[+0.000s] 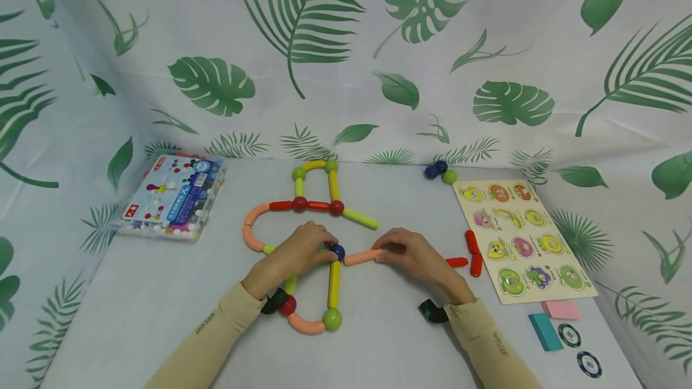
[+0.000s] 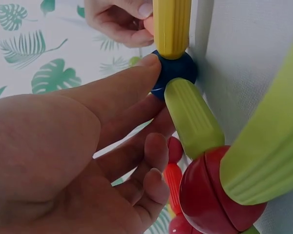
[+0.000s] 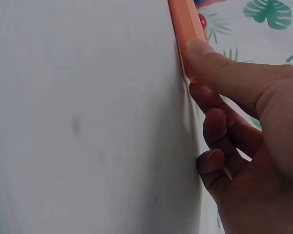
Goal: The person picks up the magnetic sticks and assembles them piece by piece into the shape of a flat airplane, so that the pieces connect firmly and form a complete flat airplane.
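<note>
My left hand (image 1: 304, 246) pinches a dark blue ball (image 1: 337, 251) between thumb and fingers. A yellow rod (image 1: 334, 286) and a light green rod (image 2: 194, 117) join that ball. My right hand (image 1: 409, 252) pinches the right end of an orange rod (image 1: 361, 257), whose left end lies close by the blue ball; whether they touch I cannot tell. Around my left hand lies a figure of rods and balls, with red balls (image 1: 337, 208), a green ball (image 1: 332, 319) at the near end and a curved orange piece (image 1: 306, 325). My left hand and wrist hide part of it.
Loose red rods (image 1: 476, 264) lie right of my right hand, beside a wooden fruit puzzle board (image 1: 500, 293). Blue balls (image 1: 431, 171) and a green ball (image 1: 449, 177) sit at the back. A boxed set (image 1: 167, 197) stands at left; blocks (image 1: 546, 332) and chips (image 1: 589, 364) lie at right.
</note>
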`<state>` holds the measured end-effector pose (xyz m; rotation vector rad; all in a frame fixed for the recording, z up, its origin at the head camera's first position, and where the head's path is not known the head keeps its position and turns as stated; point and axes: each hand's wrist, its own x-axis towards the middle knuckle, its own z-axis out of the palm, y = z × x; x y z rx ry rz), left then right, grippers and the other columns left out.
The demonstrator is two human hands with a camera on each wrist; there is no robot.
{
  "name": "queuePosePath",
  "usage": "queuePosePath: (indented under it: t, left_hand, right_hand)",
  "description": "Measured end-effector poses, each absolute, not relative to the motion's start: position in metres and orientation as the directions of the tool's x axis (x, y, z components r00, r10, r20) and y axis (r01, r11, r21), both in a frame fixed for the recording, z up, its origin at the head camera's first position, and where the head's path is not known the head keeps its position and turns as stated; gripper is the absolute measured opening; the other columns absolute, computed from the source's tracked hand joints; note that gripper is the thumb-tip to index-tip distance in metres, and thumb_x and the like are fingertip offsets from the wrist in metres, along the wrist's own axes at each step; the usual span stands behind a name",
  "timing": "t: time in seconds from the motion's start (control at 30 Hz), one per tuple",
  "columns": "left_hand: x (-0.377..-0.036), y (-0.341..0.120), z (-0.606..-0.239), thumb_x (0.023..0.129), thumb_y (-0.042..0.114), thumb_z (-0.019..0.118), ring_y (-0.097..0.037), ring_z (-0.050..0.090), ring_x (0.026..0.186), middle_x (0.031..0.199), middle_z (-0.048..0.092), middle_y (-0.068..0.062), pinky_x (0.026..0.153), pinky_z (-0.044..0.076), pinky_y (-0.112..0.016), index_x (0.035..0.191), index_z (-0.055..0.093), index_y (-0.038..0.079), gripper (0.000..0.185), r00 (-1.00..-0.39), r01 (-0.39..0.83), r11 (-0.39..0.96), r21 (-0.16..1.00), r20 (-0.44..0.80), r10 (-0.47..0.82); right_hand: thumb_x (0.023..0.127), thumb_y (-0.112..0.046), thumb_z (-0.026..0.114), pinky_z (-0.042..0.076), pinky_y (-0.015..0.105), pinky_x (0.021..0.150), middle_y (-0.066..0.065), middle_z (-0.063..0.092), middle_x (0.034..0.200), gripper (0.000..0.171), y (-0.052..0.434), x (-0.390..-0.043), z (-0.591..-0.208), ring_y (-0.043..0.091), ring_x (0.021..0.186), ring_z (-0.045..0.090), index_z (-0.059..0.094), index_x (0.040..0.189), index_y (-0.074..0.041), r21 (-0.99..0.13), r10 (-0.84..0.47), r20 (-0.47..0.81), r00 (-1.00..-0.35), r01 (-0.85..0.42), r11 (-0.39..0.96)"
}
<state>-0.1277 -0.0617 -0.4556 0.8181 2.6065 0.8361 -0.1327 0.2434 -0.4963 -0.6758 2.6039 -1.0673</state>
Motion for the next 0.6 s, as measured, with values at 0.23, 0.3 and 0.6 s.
queuePosePath:
  t: [0.23,0.3,0.6]
  left_hand:
    - [-0.127,-0.061,-0.454,0.093,0.025,0.074,-0.020,0.052,0.100,0.112,0.072,-0.006,0.089,0.043,-0.036,0.120,0.074,0.006,0.033,-0.800,0.432,0.673,0.600,-0.089,0.593]
    - [-0.127,-0.061,-0.454,0.093,0.024,0.074,-0.020,0.052,0.100,0.112,0.072,-0.006,0.089,0.044,-0.036,0.120,0.074,0.006,0.033,-0.801,0.436,0.674,0.596,-0.084,0.593]
    - [-0.127,-0.059,-0.454,0.093,0.024,0.075,-0.021,0.052,0.100,0.111,0.071,-0.006,0.090,0.044,-0.037,0.120,0.074,0.006,0.033,-0.798,0.438,0.677,0.591,-0.090,0.595]
  right_hand:
    - [0.092,-0.035,0.075,0.050,0.027,0.091,-0.012,0.066,0.111,0.026,0.250,-0.138,-0.496,0.013,0.101,0.058,0.071,0.117,-0.030,-0.728,-0.472,-0.041,-0.881,-0.297,0.617]
    - [0.092,-0.035,0.075,0.049,0.026,0.090,-0.011,0.066,0.111,0.026,0.250,-0.140,-0.496,0.014,0.100,0.057,0.071,0.118,-0.029,-0.737,-0.475,-0.032,-0.879,-0.301,0.606]
    - [0.093,-0.035,0.074,0.047,0.029,0.088,-0.010,0.065,0.111,0.026,0.243,-0.146,-0.498,0.015,0.100,0.056,0.071,0.118,-0.031,-0.740,-0.479,-0.023,-0.878,-0.307,0.598]
